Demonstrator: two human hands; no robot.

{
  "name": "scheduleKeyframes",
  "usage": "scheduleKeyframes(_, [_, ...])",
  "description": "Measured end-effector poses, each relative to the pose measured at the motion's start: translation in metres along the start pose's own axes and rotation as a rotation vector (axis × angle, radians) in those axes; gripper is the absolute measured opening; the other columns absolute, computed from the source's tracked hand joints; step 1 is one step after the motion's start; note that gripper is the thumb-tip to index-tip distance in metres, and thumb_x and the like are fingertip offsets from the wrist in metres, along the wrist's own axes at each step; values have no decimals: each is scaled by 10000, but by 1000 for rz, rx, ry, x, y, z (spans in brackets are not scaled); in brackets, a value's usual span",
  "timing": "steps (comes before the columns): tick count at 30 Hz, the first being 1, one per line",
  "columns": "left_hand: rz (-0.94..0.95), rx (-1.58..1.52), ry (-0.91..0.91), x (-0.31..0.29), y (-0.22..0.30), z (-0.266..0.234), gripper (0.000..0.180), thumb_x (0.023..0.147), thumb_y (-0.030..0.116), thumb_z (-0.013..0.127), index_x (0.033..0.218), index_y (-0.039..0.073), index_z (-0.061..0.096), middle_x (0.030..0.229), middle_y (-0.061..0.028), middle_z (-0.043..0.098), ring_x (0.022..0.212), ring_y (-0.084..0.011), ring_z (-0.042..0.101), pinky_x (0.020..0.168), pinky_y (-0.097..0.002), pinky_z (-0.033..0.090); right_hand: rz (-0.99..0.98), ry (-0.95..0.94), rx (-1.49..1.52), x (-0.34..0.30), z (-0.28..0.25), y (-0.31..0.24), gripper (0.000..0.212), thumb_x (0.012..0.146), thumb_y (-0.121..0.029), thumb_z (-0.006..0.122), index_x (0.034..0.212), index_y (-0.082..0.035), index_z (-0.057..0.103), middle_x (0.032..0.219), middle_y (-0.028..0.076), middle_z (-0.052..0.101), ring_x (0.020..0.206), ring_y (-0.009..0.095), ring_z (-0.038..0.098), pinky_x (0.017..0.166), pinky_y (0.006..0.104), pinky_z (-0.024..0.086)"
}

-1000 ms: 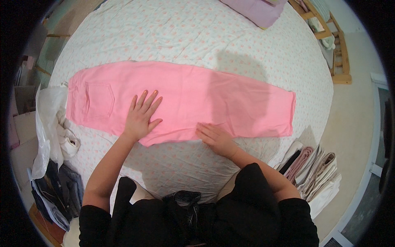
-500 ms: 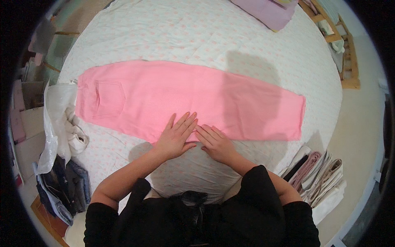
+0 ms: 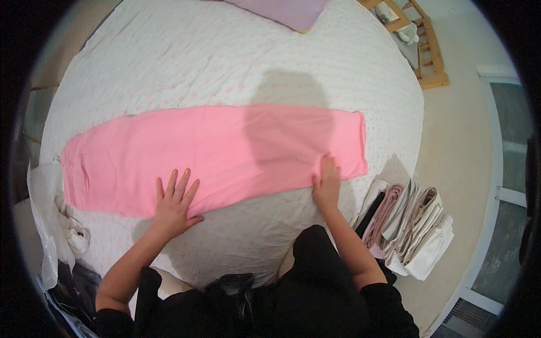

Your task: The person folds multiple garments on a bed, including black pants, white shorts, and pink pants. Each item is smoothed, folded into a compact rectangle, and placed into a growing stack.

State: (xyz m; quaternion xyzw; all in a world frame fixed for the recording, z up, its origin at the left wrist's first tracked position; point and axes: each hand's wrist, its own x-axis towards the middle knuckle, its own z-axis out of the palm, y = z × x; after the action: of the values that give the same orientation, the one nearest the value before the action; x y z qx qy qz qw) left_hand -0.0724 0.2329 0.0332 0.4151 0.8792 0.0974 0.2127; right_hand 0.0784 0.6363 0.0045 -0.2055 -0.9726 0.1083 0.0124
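Observation:
Pink trousers [image 3: 220, 146], folded lengthwise into one long strip, lie across the bed in front of me. Their waistband and a back pocket are on the left, and the leg hems on the right. My left hand [image 3: 176, 204] rests flat with fingers spread on the near edge, left of the middle. Close to the hems, my right hand [image 3: 327, 183] lies on the near edge of the legs; its fingers are stretched out and slightly blurred. Neither hand grips the cloth. A shadow falls across the right half of the trousers.
The bed has a white, pink-dotted sheet [image 3: 197, 62]. Folded clothes [image 3: 408, 225] stand in a row at the right. A clear plastic bag [image 3: 42, 208] and dark jeans [image 3: 73, 293] are at the left. A lilac pillow [image 3: 287, 11] lies at the far edge, a wooden rail [image 3: 431, 50] beyond.
My hands have moved apart from the middle of the near edge: the left toward the waistband, the right toward the hems. The whole view has shifted toward the right.

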Motion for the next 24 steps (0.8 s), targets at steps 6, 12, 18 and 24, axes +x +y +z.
scheduleKeyframes(6, [224, -39, 101, 58, 13, -26, 839, 805, 406, 676, 1482, 92, 294, 1578, -154, 153, 1452, -362, 148, 1123, -622, 122, -296, 52, 103, 64, 1, -40, 615, 883, -264, 572, 1410, 3, 403, 1483, 187, 370, 1391, 326, 316, 1160, 436, 209])
scheduleKeyframes(12, [260, 31, 256, 166, 15, -15, 742, 874, 417, 589, 1485, 109, 303, 1567, -129, 214, 1446, -306, 203, 1152, -540, 153, -533, -96, 237, 112, 27, -85, 623, 893, -271, 576, 1443, -57, 378, 1503, 138, 356, 1393, 277, 327, 1164, 435, 207])
scheduleKeyframes(18, [-199, 258, 318, 107, -111, -57, 678, 869, 415, 602, 1455, 161, 376, 1536, -116, 282, 1402, -290, 290, 1151, -512, 196, -179, 31, -95, 155, 1, 16, 633, 894, -280, 582, 1442, -47, 369, 1501, 172, 338, 1379, 333, 326, 1157, 455, 219])
scheduleKeyframes(24, [-256, 4, 74, 30, -230, -127, 744, 632, 377, 817, 1267, 91, 557, 1292, -131, 542, 1199, -324, 505, 1021, -406, 416, -428, -238, 41, 200, -53, 35, 484, 667, -207, 785, 1077, -23, 607, 1108, 136, 599, 1057, 343, 554, 930, 433, 443])
